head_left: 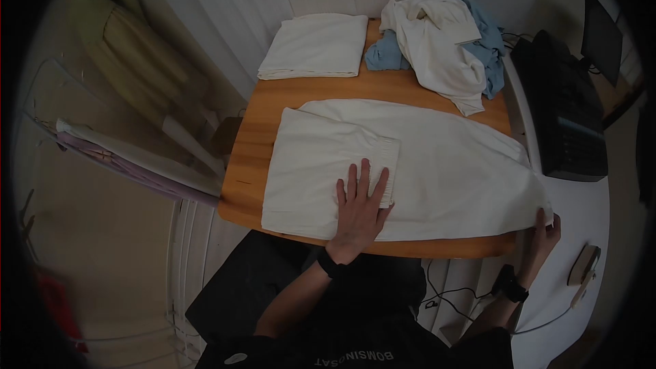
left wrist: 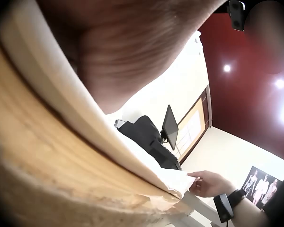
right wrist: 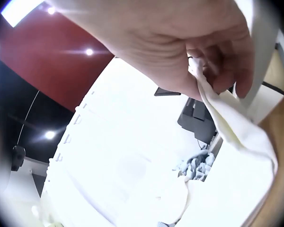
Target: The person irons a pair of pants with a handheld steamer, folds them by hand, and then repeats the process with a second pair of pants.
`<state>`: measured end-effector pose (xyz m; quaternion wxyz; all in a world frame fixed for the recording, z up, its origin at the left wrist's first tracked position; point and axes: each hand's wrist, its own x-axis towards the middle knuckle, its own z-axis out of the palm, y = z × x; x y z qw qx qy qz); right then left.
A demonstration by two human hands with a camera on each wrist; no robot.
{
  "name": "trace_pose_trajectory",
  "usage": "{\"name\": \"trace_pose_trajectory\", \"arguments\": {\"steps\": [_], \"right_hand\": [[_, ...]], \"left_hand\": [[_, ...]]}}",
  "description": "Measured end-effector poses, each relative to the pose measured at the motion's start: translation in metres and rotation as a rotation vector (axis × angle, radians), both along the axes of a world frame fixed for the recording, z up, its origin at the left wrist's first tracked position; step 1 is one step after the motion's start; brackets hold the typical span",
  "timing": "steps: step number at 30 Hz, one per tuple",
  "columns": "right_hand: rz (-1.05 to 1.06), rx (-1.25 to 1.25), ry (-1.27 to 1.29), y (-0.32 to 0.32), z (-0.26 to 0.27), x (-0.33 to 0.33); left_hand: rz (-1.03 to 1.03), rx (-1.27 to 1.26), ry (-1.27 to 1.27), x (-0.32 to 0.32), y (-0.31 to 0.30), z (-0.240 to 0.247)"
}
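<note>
A white garment (head_left: 451, 164) with a gathered elastic band lies spread over the wooden table, its left part folded over in layers. My left hand (head_left: 359, 215) rests on the folded part with fingers spread, fingertips at the elastic band (head_left: 388, 164). At the far right end, my right hand (head_left: 544, 232) pinches the garment's corner between thumb and fingers. In the right wrist view, the cloth edge (right wrist: 227, 118) runs up into the curled fingers of that hand. From the left wrist, the same right hand (left wrist: 206, 183) shows gripping the corner beyond the table edge.
A neatly folded white cloth (head_left: 314, 44) lies at the table's back left. Crumpled white and blue clothes (head_left: 437, 44) are heaped at the back right. To the right stand a black machine (head_left: 564, 109) and an iron-like tool (head_left: 584, 264) with a cord. The wooden table (head_left: 242, 171) has rounded corners.
</note>
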<state>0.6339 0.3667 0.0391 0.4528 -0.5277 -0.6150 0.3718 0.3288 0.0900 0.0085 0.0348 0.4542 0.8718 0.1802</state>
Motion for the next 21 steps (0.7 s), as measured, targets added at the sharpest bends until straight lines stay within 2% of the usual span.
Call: {"name": "trace_pose_trajectory", "arguments": {"steps": [1, 2, 4, 5, 7, 8, 10, 12, 14, 15, 16, 18, 19, 21], "right_hand": [[0.016, -0.114, 0.008, 0.009, -0.02, 0.013], [0.018, -0.108, 0.001, 0.005, -0.027, 0.009], [-0.058, -0.107, 0.267, -0.01, -0.031, -0.005], [-0.047, -0.103, 0.268, -0.007, -0.032, -0.009], [-0.075, -0.179, 0.554, -0.003, -0.028, -0.019], [-0.063, -0.173, 0.559, -0.001, -0.023, -0.026], [-0.037, -0.32, 0.786, 0.008, -0.01, -0.045], [0.01, -0.325, 0.847, 0.012, -0.001, -0.063], [0.028, -0.32, 0.911, 0.003, 0.006, -0.074], [-0.001, -0.296, 0.897, -0.007, 0.011, -0.079], [-0.023, -0.273, 0.882, -0.009, 0.013, -0.08], [0.022, -0.284, 0.88, -0.005, 0.0, -0.065], [0.067, -0.313, 0.888, -0.007, -0.003, -0.059], [0.047, -0.311, 0.882, -0.012, -0.008, -0.052]], "left_hand": [[-0.001, 0.011, -0.007, 0.001, 0.002, -0.001], [-0.013, 0.026, -0.012, 0.0, -0.001, -0.001], [-0.016, 0.043, -0.019, 0.001, -0.005, -0.002], [-0.031, 0.049, -0.018, 0.0, -0.005, -0.003], [-0.037, 0.065, -0.008, -0.003, -0.006, -0.002], [-0.022, 0.077, 0.002, 0.0, -0.004, -0.003], [-0.003, 0.101, 0.016, -0.005, -0.005, 0.001], [0.049, 0.184, -0.119, -0.009, -0.004, 0.004], [0.093, 0.624, -0.461, -0.022, -0.006, 0.015], [0.13, 0.757, -0.573, -0.023, -0.004, 0.035], [0.121, 0.766, -0.588, -0.02, -0.001, 0.041], [0.122, 0.528, -0.237, -0.016, 0.004, 0.046], [0.116, 0.535, -0.246, -0.012, 0.009, 0.04], [-0.002, 0.233, -0.133, 0.007, 0.019, 0.009]]}}
